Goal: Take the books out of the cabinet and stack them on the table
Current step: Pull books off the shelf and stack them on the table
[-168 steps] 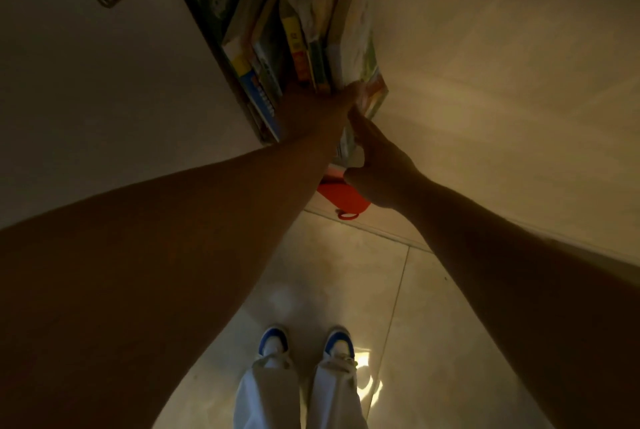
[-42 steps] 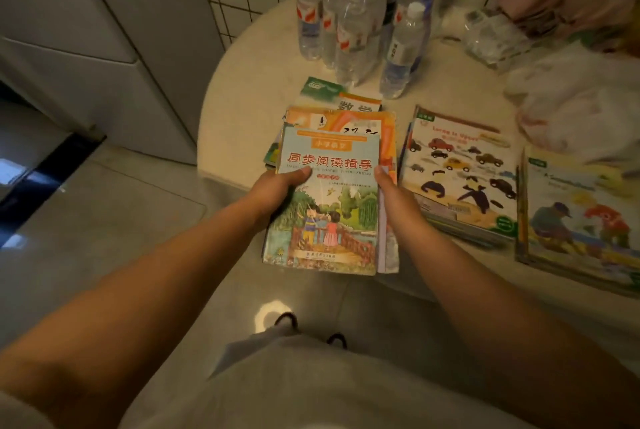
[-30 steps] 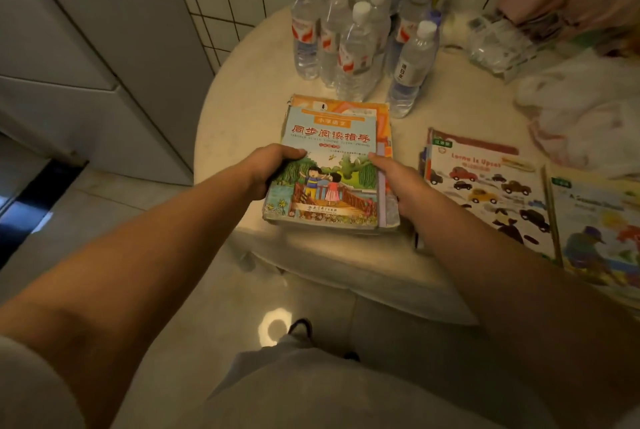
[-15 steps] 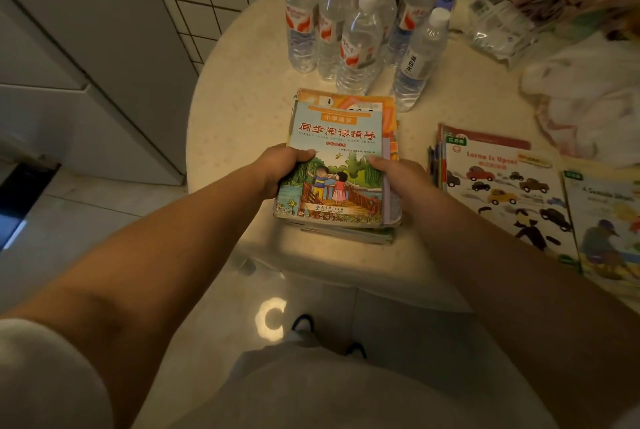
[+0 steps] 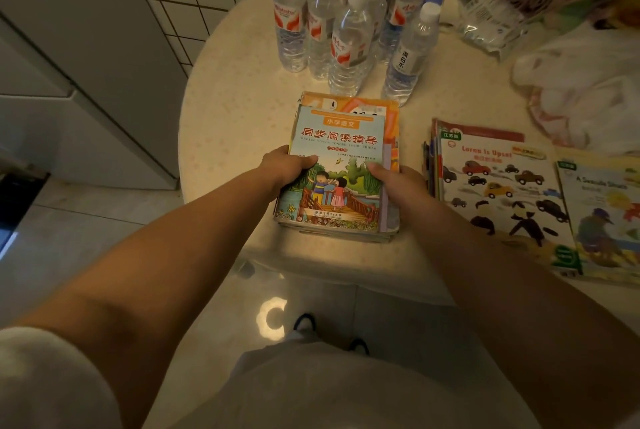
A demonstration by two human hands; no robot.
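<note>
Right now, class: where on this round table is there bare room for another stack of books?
Bare tabletop lies left of the held book stack, between it, the table's left rim and the water bottles. Only a narrow strip separates that stack from the car picture book. The right side is crowded with books and plastic bags.

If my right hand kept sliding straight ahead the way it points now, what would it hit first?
Probably the water bottle with the blue label, standing just past the book stack that the right hand grips; depth is hard to judge.

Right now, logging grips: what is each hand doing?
Left hand: grips the book stack by its left edge.
Right hand: grips the stack's right edge.
</note>
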